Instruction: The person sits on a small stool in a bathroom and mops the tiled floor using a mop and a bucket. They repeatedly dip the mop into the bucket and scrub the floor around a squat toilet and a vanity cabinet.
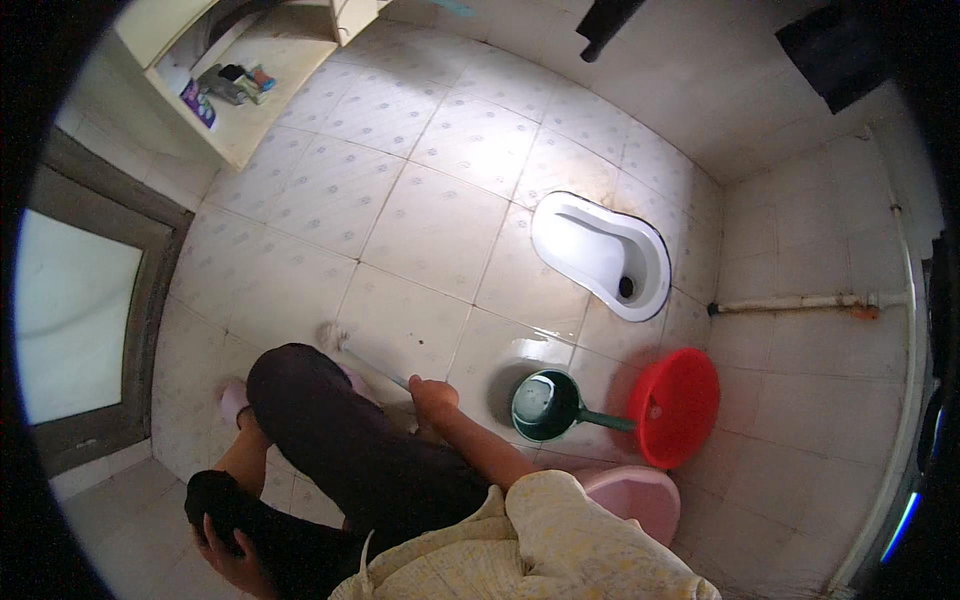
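Observation:
My right hand (433, 397) grips the end of a long pale handle. At the handle's far end, the blurred bristle head of a brush (332, 337) meets the tiled floor (420, 225) just beyond my knee. My left hand (234, 556) rests on my other knee, fingers spread and holding nothing. To the right of my right forearm stands a dark green plastic dipper (546, 405) with liquid in it. Its handle reaches to a red plastic basin (679, 409).
A white squat toilet pan (600, 251) is set into the floor ahead on the right. Wet tiles shine near the dipper. A pink basin (637, 499) sits beside my right side. At the upper left, a cabinet shelf (292, 56) holds bottles. A door (82, 315) is at left.

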`<state>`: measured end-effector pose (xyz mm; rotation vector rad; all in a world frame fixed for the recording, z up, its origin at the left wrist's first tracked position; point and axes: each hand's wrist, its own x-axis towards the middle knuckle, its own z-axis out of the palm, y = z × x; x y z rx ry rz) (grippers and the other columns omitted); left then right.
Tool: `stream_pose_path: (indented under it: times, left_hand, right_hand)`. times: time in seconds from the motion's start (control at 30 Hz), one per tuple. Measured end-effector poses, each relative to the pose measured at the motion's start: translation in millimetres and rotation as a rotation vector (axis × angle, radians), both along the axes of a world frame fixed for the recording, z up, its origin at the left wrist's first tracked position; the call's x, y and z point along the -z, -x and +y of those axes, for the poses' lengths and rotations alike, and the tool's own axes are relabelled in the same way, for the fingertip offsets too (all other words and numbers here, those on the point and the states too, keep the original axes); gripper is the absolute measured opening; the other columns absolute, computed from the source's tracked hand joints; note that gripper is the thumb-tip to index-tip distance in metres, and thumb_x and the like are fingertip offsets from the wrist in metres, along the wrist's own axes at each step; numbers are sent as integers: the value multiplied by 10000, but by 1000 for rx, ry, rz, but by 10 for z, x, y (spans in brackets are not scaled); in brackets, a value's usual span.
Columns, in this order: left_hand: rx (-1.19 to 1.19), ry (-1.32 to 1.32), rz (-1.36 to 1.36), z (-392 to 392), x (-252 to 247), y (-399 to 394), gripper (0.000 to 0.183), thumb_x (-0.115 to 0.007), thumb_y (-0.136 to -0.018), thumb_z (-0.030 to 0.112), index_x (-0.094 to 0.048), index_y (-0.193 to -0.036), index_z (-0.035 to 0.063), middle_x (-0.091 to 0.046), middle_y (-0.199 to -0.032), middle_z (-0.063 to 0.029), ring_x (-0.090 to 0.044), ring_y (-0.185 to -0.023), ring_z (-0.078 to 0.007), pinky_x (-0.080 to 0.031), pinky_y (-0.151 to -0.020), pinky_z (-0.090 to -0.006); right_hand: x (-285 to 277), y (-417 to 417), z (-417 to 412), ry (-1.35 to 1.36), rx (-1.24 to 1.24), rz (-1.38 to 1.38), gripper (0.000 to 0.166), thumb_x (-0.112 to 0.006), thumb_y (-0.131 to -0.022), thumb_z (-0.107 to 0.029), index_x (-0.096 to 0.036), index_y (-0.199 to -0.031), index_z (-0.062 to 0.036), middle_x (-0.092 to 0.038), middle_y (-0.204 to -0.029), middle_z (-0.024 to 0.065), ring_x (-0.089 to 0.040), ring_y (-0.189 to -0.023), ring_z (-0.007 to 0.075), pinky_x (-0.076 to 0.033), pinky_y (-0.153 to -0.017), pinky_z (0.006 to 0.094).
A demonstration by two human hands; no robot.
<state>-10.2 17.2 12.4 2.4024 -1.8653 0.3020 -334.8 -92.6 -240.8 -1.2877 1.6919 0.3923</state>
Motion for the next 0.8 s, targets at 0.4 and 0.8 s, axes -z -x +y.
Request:
stream_pose_path:
  times: [0.4,0.8]
  left_hand:
    - [-100,63,36,-116,-17,92,427,-519,-691,189,-454,-1109,129,-333,-1224,-149,-321,-1119,-332,-282,-900,-409]
    - [-197,60,126,-85,-93,158,460,-541,-649,155,-451,-1097,112,-312,-1229,-171,-298,-1127,-334,-245,-912,-418]
  right_hand:
    - [275,1689,-63,263,563,208,252,-416,-715,-123,-394,-886,61,-545,-786,243,-562,-746,330,-448,-648,406]
    - [-147,-411,-714,71,-309,79,326,-269,-828,-217,-428,-1060,-53,-542,-964,172,-537,-872,307,-424,-734,409]
